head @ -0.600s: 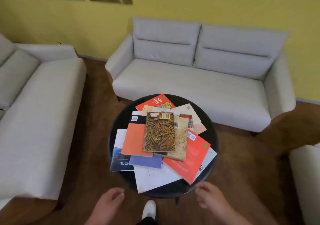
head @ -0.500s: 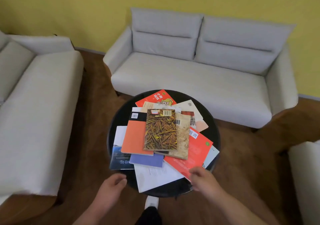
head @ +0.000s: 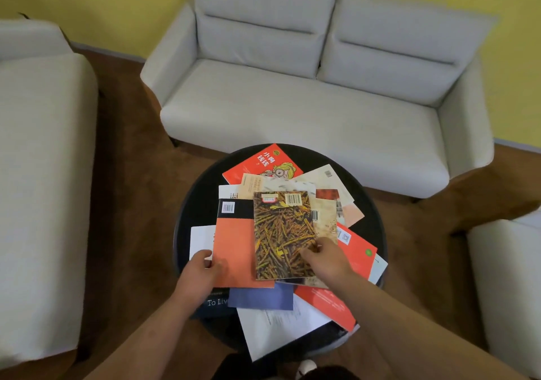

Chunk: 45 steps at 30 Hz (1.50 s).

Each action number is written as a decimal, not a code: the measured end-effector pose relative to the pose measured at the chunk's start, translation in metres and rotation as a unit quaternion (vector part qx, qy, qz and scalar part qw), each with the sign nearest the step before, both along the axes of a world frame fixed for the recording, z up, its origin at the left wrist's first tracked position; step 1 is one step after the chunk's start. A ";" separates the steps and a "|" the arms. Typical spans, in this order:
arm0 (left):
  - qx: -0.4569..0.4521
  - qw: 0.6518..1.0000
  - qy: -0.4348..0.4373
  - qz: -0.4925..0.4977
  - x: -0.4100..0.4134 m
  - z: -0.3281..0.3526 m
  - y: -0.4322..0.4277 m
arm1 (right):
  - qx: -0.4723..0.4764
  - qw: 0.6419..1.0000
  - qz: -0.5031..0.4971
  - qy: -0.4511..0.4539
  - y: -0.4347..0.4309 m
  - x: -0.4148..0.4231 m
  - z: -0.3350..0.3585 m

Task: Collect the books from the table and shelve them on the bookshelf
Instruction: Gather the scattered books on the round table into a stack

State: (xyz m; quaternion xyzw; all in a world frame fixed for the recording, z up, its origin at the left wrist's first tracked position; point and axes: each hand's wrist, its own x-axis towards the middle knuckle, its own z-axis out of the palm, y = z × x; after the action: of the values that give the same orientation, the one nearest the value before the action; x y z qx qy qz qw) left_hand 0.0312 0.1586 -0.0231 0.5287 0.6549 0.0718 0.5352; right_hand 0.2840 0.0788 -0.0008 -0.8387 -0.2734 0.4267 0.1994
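Several paperback books lie fanned in a loose overlapping heap on a round, dark, glossy bench. Topmost is a book with a mottled yellow-brown cover, matte, rectangular, with a barcode label at its far edge. Under it to the left lies an orange book with a black band and a white barcode sticker. A red book at the far edge of the bench carries Chinese characters, a "2" and a cartoon face. At the near edge sit a blue-violet book, white printed sheets overhanging the rim, and a dark book reading "To Liv", the rest hidden.

The right hand rests on the near-right corner of the yellow-brown book, its grip pinching that edge with fingertips curled over the cover. The left hand grips the orange book's left edge, thumb on top. Pale grey fabric sofas stand around on a brown floor.
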 end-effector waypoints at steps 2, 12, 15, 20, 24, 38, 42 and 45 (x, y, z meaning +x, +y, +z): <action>-0.024 1.000 -0.013 0.008 0.004 -0.001 0.006 | -0.003 1.000 -0.010 -0.002 0.008 0.000 -0.004; -0.101 0.993 -0.051 0.023 0.015 0.005 0.023 | -0.050 0.994 -0.088 0.042 0.035 0.003 -0.012; -0.124 0.991 -0.046 0.038 0.020 0.010 0.025 | -0.049 0.979 -0.122 0.153 0.037 0.007 0.003; -0.169 0.980 -0.085 0.065 0.022 0.016 0.023 | 0.044 0.967 -0.094 0.231 0.035 0.011 0.046; -0.185 0.965 -0.155 0.105 0.019 0.021 0.021 | 0.051 0.995 0.073 0.038 0.036 -0.005 0.067; -0.221 0.935 -0.247 0.124 0.020 0.026 0.022 | 0.023 0.981 0.155 0.116 0.054 -0.080 0.032; -0.221 0.932 -0.265 0.114 0.013 0.019 0.020 | 0.017 0.978 0.167 0.128 0.049 -0.070 0.026; -0.171 0.951 -0.239 0.092 0.017 0.022 0.018 | 0.006 0.974 0.179 0.139 0.044 -0.060 0.024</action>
State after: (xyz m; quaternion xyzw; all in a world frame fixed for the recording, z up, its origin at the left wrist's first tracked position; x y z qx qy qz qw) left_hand 0.0485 0.1766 -0.0007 0.3338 0.5557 0.1317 0.7499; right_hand 0.2237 0.1227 0.0236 -0.7077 -0.3910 0.5661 0.1605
